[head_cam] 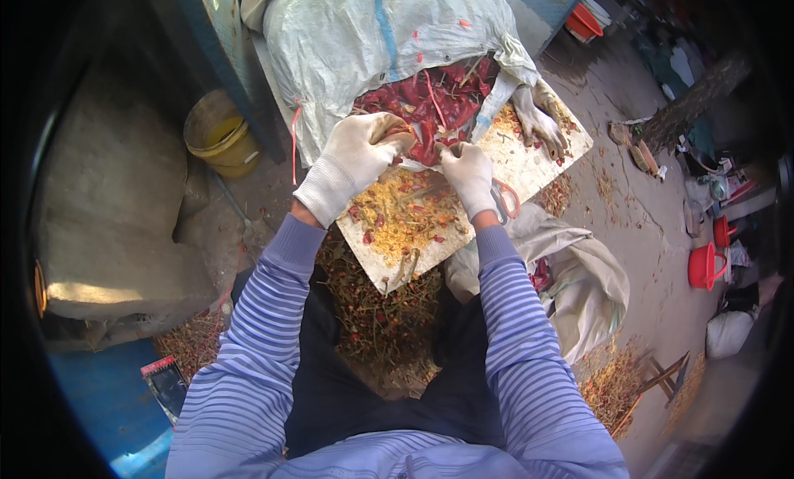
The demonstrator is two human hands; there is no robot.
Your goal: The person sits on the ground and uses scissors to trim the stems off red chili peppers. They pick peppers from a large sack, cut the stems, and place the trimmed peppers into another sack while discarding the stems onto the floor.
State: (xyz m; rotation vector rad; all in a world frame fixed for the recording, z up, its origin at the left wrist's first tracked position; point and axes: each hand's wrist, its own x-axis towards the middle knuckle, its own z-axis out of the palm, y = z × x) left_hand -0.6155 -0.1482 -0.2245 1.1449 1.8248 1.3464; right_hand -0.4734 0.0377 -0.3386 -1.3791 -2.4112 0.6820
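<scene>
Dried red chillies [428, 101] fill the mouth of a white woven sack [335, 39] that lies on a pale board [440, 256]. My left hand [366, 150], in a white knit glove, is closed on a red chilli [400, 132] at the sack's mouth. Just right of it, my gloved right hand [468, 172] has its fingertips pinched at the chillies' edge; what it holds is too small to tell. Orange-handled scissors [510, 200] lie by my right wrist. Yellow seeds and chilli bits [397, 222] cover the board below my hands. A spare glove [539, 122] rests on the board's right part.
An open pale sack [589, 274] with red chillies inside stands right of my right forearm. Stems and chilli scraps [384, 318] are heaped on the ground between my legs. A yellow bucket [223, 144] stands at the left, and a red bucket [704, 266] at the far right.
</scene>
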